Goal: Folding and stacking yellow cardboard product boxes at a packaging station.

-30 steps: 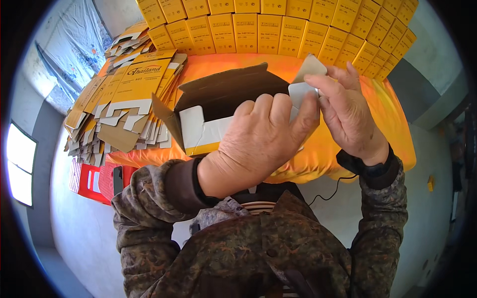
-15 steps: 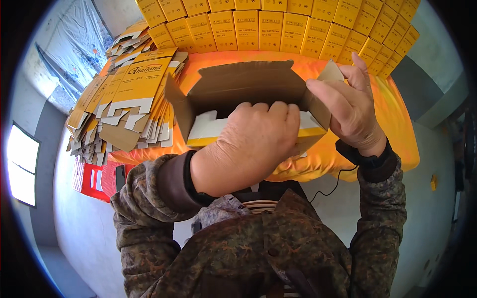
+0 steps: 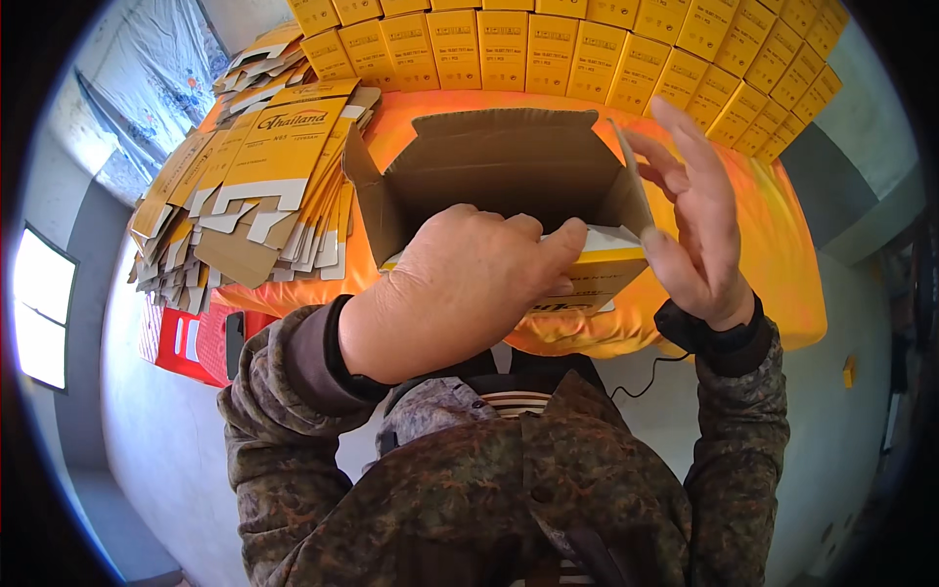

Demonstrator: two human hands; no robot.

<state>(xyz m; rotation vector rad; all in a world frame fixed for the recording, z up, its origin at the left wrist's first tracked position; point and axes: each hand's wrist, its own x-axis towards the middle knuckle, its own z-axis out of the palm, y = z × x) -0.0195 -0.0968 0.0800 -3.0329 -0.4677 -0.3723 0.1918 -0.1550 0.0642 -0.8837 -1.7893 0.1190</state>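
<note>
In front of me stands a yellow cardboard box (image 3: 587,282), its brown inside facing up and its far flap (image 3: 504,142) raised. My left hand (image 3: 469,264) reaches across the near edge, its fingers curled and closed over the front wall and the white inner flap there. What its fingertips touch is partly hidden. Beside the box's right side flap (image 3: 626,181), my right hand (image 3: 696,220) is open, fingers stretched and apart. Its thumb is at the box's right corner, and the fingers extend behind the side flap.
Flat, unfolded yellow cartons (image 3: 264,166) lie in a heap on the left. Rows of closed yellow boxes (image 3: 504,49) line the far edge of the orange-covered table (image 3: 773,264). A red container (image 3: 186,342) with a dark phone (image 3: 235,344) stands lower left. A black cable (image 3: 641,386) hangs at the right.
My right hand has let go of the side flap and spread its fingers. That flap now stands more upright. My left hand has shifted slightly left and down along the near edge.
</note>
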